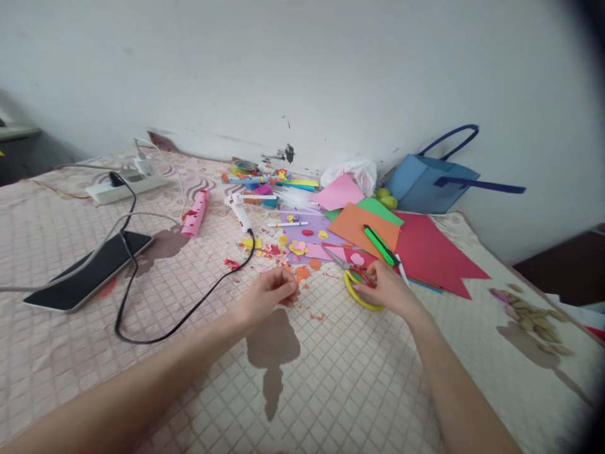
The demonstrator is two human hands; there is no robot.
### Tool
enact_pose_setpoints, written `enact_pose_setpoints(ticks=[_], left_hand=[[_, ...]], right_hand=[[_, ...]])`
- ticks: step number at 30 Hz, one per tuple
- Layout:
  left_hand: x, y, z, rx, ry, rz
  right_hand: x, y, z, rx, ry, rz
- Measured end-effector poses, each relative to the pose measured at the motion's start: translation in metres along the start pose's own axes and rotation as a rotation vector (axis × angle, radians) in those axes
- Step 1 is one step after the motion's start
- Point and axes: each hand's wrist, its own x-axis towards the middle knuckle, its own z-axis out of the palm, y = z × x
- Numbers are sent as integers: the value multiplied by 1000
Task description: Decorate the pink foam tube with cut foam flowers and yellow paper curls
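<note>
Curling nearly closed, thumb to forefinger, the left hand point(273, 290) is near centre; whether it holds anything, I cannot tell. To its right, the right hand point(388, 289) pinches yellow scissors point(349, 279) by their handles. Beyond, 1 green-and-black tool point(378, 244) lies on orange paper point(350, 224); far right stands 1 blue bag point(418, 184).
</note>
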Motion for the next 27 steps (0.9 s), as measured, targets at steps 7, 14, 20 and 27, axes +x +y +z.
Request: enact_pose_setpoints(ticks=[7,14,20,27], left_hand=[[1,2,-4,-40,53,-6],[6,3,-10,-103,101,3],[4,9,-8,-153,94,35],[1,18,-10,-237,97,67]], right_hand=[[-1,3,5,-140,-116,31],[-5,4,-8,93,-75,-40],[-17,-51,-14,818,-288,-47],[-45,-111,3,707,-333,-83]])
